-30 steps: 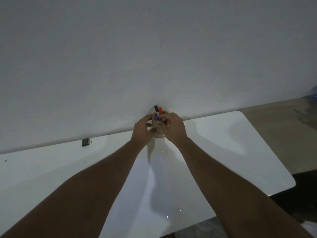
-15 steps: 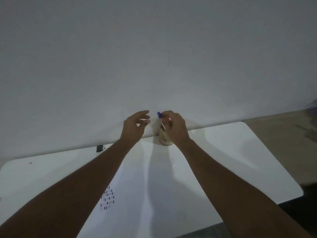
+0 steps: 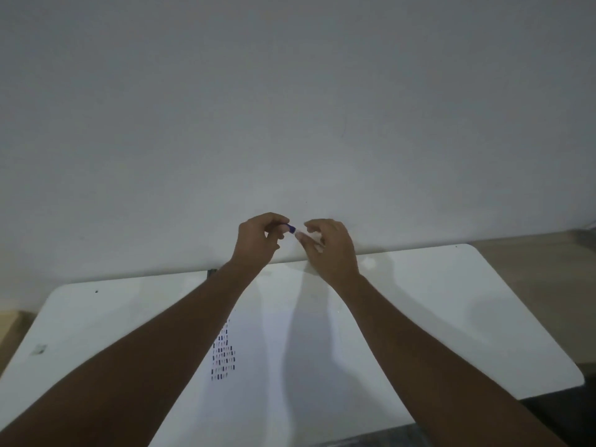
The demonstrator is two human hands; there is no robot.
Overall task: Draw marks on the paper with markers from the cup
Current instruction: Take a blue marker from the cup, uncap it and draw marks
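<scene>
White table (image 3: 451,317) is seen below a plain grey wall (image 3: 290,91). Near the table's front, a paper (image 3: 274,350) is laid, with rows of small dark marks (image 3: 223,356) on its left part. Past the paper, at the table's back edge, both hands are held up. A blue marker cap (image 3: 291,228) is pinched in the left hand (image 3: 258,243). The right hand (image 3: 329,250) is curled just beside the cap; whether the marker body is held inside cannot be told. The cup is not seen. The cap could be dropped if the pinch is loosened, and the fingers could be inked.
</scene>
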